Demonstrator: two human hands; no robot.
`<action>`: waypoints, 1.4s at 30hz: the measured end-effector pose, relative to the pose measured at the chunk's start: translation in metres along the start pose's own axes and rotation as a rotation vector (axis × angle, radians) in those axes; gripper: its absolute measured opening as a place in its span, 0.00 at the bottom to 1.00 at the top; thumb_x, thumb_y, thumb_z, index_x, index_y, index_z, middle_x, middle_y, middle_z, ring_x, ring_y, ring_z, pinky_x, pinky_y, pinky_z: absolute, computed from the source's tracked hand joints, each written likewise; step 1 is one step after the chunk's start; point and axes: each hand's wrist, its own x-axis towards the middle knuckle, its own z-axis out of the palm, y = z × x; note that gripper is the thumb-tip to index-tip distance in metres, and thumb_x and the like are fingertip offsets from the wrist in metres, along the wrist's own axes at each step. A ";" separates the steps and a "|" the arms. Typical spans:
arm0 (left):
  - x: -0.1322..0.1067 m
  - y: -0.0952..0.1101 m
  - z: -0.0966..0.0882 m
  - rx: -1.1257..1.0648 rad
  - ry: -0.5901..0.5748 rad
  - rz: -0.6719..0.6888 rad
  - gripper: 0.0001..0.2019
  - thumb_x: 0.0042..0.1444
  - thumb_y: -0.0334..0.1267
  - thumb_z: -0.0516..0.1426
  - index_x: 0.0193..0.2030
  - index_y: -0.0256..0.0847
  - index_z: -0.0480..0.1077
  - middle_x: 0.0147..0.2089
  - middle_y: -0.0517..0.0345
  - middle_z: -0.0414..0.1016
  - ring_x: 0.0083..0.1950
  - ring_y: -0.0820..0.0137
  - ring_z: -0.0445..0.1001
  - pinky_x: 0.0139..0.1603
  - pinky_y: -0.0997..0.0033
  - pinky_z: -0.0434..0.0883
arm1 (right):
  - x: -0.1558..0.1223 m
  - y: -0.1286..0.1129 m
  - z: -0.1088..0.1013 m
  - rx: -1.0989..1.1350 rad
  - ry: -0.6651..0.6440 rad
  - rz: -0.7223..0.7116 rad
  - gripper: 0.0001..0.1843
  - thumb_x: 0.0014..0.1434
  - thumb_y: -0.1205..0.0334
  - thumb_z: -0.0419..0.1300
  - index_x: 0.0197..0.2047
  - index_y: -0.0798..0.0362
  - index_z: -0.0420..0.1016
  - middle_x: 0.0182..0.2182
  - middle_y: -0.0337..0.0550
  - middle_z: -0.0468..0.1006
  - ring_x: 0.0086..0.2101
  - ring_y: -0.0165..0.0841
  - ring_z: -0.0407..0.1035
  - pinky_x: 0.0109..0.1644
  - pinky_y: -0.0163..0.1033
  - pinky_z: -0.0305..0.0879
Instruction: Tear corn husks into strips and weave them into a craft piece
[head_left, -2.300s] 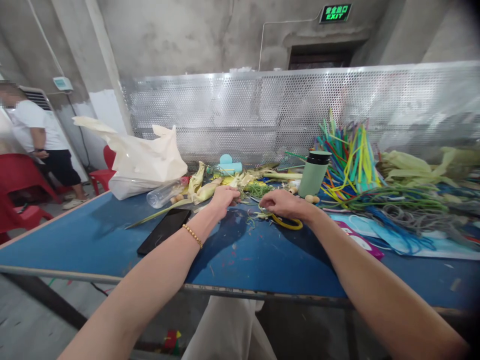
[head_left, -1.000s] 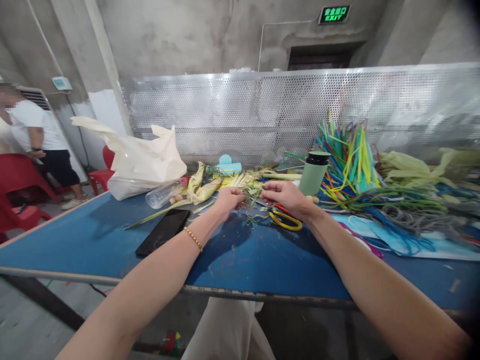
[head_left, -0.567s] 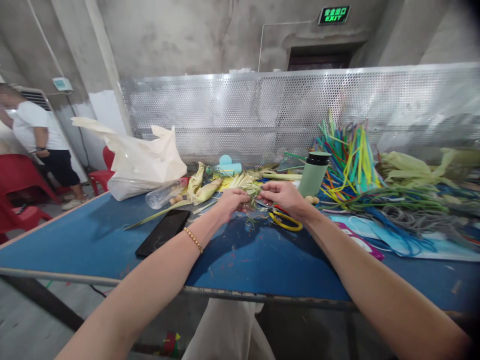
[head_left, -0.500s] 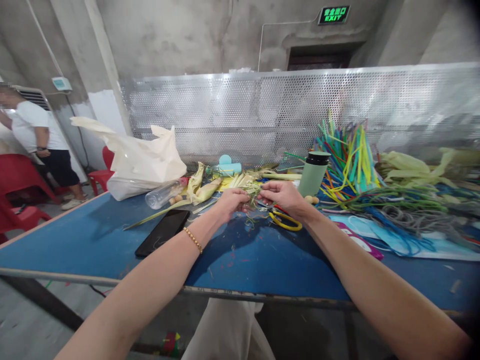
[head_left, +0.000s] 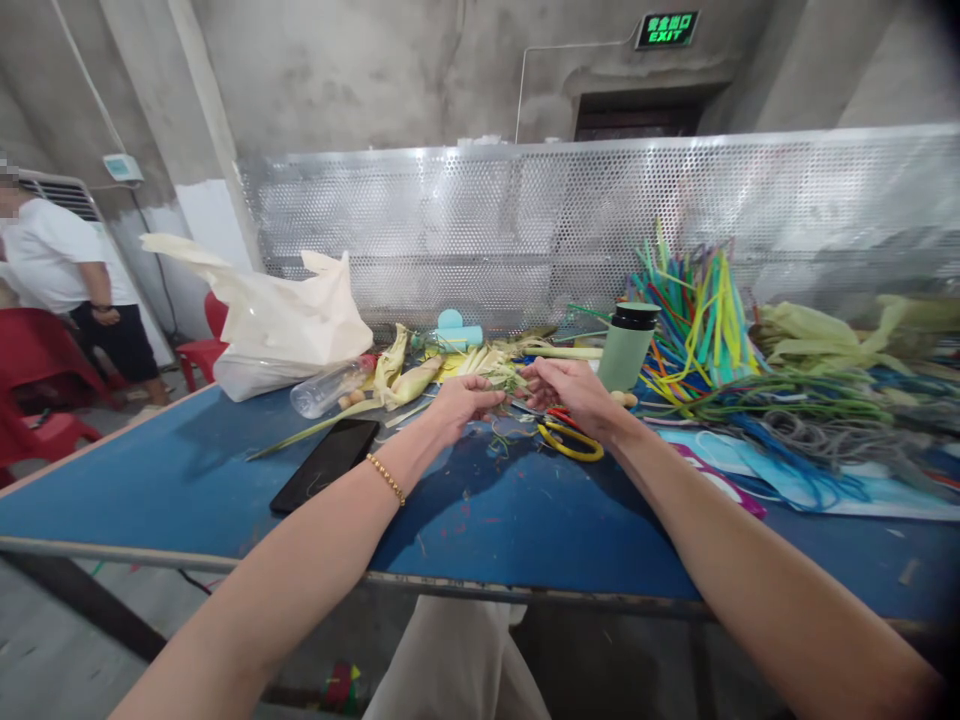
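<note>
Close together above the middle of the table, my left hand and my right hand are both closed in a pinch. Between their fingertips is a small tangle of thin green strands; its exact kind is too fine to make out. Scissors with yellow handles lie on the table under my right hand, partly covered by it. Loose green thread bits lie below the hands. Just behind my left hand are pale corn husks. A black phone lies left of my left wrist.
A green tumbler stands behind my right hand. Right of it are colourful strips, cords and a blue face mask. At left sit a white bag and a clear bottle. A person stands beyond red chairs.
The fingers of both hands have shifted slightly around the green strands, with my right fingers a little more raised. In the background, the person's arm has moved.
</note>
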 end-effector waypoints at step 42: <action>0.007 -0.001 -0.007 0.015 0.129 -0.025 0.06 0.48 0.24 0.60 0.24 0.32 0.67 0.24 0.53 0.73 0.24 0.73 0.73 0.22 0.77 0.62 | 0.005 0.003 -0.010 -0.087 0.060 -0.144 0.10 0.44 0.58 0.68 0.28 0.54 0.74 0.26 0.44 0.80 0.24 0.32 0.72 0.33 0.39 0.70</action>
